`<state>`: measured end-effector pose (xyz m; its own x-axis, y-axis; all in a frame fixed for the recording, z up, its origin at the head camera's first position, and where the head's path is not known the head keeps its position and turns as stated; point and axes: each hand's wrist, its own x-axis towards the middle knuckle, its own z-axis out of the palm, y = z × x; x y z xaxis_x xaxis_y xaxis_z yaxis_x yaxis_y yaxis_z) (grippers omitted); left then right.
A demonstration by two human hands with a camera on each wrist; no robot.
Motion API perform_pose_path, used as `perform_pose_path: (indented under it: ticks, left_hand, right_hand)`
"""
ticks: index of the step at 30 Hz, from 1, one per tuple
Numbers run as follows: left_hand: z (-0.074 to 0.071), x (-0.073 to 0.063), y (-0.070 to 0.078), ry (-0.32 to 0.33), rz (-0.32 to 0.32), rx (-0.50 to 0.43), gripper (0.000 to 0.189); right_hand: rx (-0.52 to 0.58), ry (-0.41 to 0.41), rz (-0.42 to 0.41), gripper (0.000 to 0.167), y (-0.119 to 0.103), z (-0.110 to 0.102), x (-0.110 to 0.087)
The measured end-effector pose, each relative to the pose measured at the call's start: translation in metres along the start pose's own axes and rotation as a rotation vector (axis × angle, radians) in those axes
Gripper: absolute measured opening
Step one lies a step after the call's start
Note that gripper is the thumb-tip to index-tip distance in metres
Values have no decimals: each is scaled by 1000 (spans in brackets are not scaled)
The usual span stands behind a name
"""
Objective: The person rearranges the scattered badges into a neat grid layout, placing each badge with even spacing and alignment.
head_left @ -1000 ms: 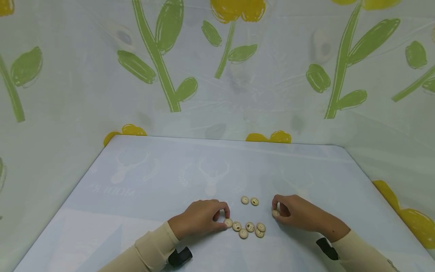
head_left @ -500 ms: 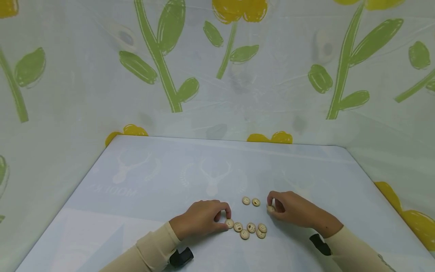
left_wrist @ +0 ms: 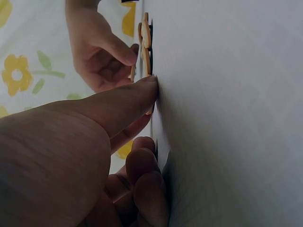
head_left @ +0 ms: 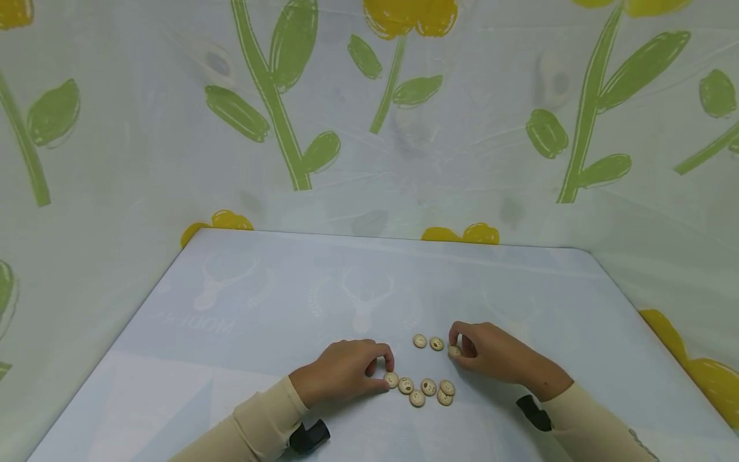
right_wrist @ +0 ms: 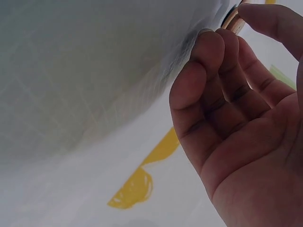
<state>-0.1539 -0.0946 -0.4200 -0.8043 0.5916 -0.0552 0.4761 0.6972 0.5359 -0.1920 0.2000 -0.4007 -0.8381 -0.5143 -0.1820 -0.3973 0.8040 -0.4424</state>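
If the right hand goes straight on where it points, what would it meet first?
Beyond the held button, probably the nearer wooden button of the far pair; exact depth is unclear.

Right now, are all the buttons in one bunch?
No, two buttons lie farther back on the table, apart from the front group.

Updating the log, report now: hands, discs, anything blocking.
Left hand pinches disc, left end of front group. Right hand pinches another disc, right of back pair. No obstruction visible.
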Motion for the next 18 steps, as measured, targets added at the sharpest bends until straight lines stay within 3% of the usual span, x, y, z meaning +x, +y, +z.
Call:
perform_pose_path:
  ticks: [18]
  left_hand:
    - [0,1,1,0,1,0,20]
  right_hand:
    - [30,14,11,11,1,2,7]
